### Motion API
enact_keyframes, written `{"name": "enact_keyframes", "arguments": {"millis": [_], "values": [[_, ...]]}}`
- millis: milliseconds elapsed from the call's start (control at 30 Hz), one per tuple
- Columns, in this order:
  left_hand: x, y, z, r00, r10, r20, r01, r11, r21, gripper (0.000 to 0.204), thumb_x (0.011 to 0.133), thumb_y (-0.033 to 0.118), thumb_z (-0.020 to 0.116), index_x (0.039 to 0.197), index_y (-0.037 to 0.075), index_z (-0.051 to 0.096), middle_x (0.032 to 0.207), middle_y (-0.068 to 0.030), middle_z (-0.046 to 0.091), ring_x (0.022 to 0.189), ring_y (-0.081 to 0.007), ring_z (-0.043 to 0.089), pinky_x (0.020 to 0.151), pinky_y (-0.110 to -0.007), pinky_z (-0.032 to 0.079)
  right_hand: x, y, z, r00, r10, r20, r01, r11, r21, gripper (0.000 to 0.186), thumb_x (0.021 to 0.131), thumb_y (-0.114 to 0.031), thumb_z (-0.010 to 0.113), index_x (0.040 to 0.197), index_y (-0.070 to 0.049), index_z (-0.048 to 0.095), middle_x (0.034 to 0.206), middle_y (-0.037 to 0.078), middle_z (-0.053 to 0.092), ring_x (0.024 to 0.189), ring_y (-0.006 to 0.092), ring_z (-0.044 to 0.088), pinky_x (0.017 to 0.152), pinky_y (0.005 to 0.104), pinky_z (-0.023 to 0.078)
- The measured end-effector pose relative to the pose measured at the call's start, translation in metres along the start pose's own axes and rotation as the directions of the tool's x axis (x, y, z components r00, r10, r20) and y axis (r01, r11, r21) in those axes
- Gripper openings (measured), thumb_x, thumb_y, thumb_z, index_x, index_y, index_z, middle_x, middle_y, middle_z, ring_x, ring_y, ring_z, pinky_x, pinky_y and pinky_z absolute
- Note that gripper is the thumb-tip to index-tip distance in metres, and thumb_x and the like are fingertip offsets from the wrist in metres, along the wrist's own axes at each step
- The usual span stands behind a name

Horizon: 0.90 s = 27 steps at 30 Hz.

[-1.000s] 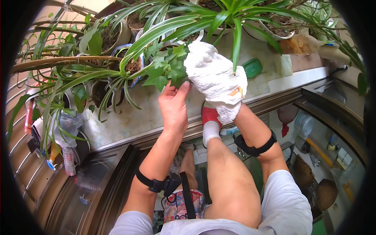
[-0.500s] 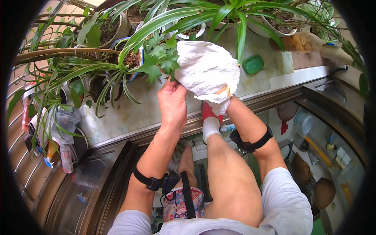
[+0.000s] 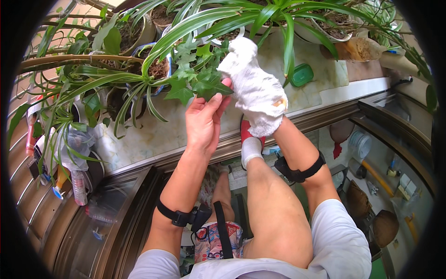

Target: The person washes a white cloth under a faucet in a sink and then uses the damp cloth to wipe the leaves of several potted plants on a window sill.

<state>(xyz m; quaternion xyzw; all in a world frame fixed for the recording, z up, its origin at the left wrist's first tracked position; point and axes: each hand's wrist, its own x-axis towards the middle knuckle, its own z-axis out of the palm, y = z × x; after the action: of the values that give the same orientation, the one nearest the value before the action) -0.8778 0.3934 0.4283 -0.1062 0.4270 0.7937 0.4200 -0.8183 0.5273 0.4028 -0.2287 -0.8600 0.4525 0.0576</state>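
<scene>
My left hand [image 3: 203, 122] pinches a leaf of an ivy plant [image 3: 186, 69] between thumb and fingers, at the plant's near right side. A white terry cloth [image 3: 255, 86] is draped over my right hand [image 3: 280, 102] and carried by it. Only a small patch of skin shows through the folds, so the fingers are hidden. The cloth's far end bunches up just right of the ivy leaves. Both hands are over a pale marble-patterned ledge [image 3: 139, 139].
Spider plants [image 3: 265, 21] and other potted plants line the back of the ledge. A green plastic dish [image 3: 301, 75] lies right of the cloth. Along the near side runs a dark window frame [image 3: 320, 111]. A clear plastic bottle [image 3: 79, 188] is at the left.
My left hand has gone from beside the cloth's edge to the ivy leaf. The cloth has changed from spread wide to a narrower bunch, baring more ivy leaves.
</scene>
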Motion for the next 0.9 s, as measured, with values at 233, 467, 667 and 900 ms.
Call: {"name": "enact_keyframes", "arguments": {"millis": [233, 467, 667, 900], "values": [[-0.001, -0.002, -0.008, 0.998, -0.042, 0.053, 0.043, 0.999, -0.019, 0.026, 0.087, -0.001, 0.055, 0.113, 0.002, 0.056, 0.113, -0.0081, 0.061, 0.104, -0.0198, 0.058, 0.094, -0.037, 0.045, 0.000, 0.001, 0.007, 0.960, -0.279, 0.032, 0.272, 0.952, 0.141, 0.044, 0.087, -0.025, 0.055, 0.129, -0.010, 0.052, 0.127, 0.008, 0.057, 0.117, 0.0233, 0.053, 0.101, 0.0333, 0.038], [-0.003, 0.008, -0.007, 0.990, -0.070, 0.123, 0.078, 0.995, -0.067, 0.028, 0.089, 0.000, 0.052, 0.117, -0.001, 0.054, 0.119, -0.0147, 0.060, 0.112, -0.0264, 0.057, 0.096, -0.039, 0.046, -0.007, -0.007, -0.017, 0.949, -0.311, -0.056, 0.310, 0.950, -0.026, 0.037, 0.084, -0.023, 0.053, 0.119, -0.013, 0.059, 0.120, 0.011, 0.059, 0.114, 0.0251, 0.053, 0.097, 0.0335, 0.040], [-0.008, 0.012, -0.011, 0.998, -0.055, -0.044, 0.061, 0.986, 0.157, 0.036, 0.087, -0.003, 0.049, 0.123, -0.002, 0.045, 0.120, -0.0217, 0.058, 0.113, -0.0294, 0.057, 0.097, -0.039, 0.046, -0.021, -0.007, -0.020, 0.994, -0.071, 0.087, 0.066, 0.996, 0.053, 0.036, 0.077, -0.024, 0.059, 0.110, -0.010, 0.058, 0.120, 0.017, 0.053, 0.111, 0.0350, 0.050, 0.089, 0.0436, 0.044], [-0.006, 0.007, -0.020, 0.978, 0.196, -0.076, -0.172, 0.953, 0.248, 0.043, 0.085, -0.006, 0.047, 0.126, 0.001, 0.035, 0.116, -0.0233, 0.059, 0.109, -0.0310, 0.059, 0.095, -0.042, 0.047, -0.037, 0.004, -0.027, 0.992, -0.115, 0.057, 0.123, 0.978, -0.166, 0.039, 0.075, -0.022, 0.060, 0.112, -0.009, 0.057, 0.119, 0.016, 0.053, 0.111, 0.0350, 0.050, 0.094, 0.0421, 0.042]]}}
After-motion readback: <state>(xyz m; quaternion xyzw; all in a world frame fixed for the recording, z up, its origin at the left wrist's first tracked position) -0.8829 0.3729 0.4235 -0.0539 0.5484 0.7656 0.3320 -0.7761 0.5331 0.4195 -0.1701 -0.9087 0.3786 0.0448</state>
